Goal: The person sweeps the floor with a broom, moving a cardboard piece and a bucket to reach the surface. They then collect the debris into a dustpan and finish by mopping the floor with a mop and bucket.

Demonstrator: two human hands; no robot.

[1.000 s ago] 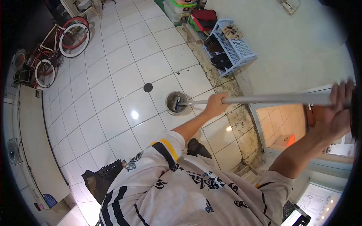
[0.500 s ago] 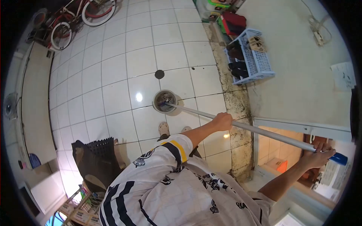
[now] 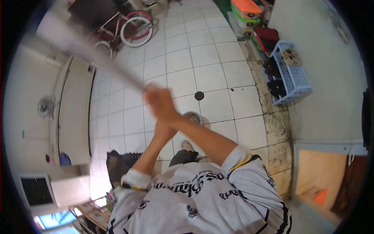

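Raised over the floor, a pale pole (image 3: pixel 122 74) slants to the upper left, blurred and widening in view. My right hand (image 3: pixel 157 102) is closed around its lower visible part, also blurred. Just below and behind it is my left hand (image 3: pixel 166 130), close against my right wrist; its fingers are hidden, so its hold cannot be made out. My forearms cross there. Beyond my hands a round grey bucket (image 3: pixel 193 117) stands on the white tiles, partly covered by my right forearm. No mop head can be made out at the pole's far end.
A dark round spot (image 3: pixel 199 96) marks the tiles beyond the bucket. At right are a blue shoe rack (image 3: pixel 290 74), stacked boxes (image 3: pixel 246 19) and a doorway. Bicycles (image 3: pixel 136 31) stand at the upper left. A long pale cabinet (image 3: pixel 76 117) and a dark draped thing (image 3: pixel 119 165) are at left.
The pole has come up out of the bucket and swung to the upper left. Both my hands have moved left and together, arms now crossing. The view has shifted, so the bucket appears lower and further right.
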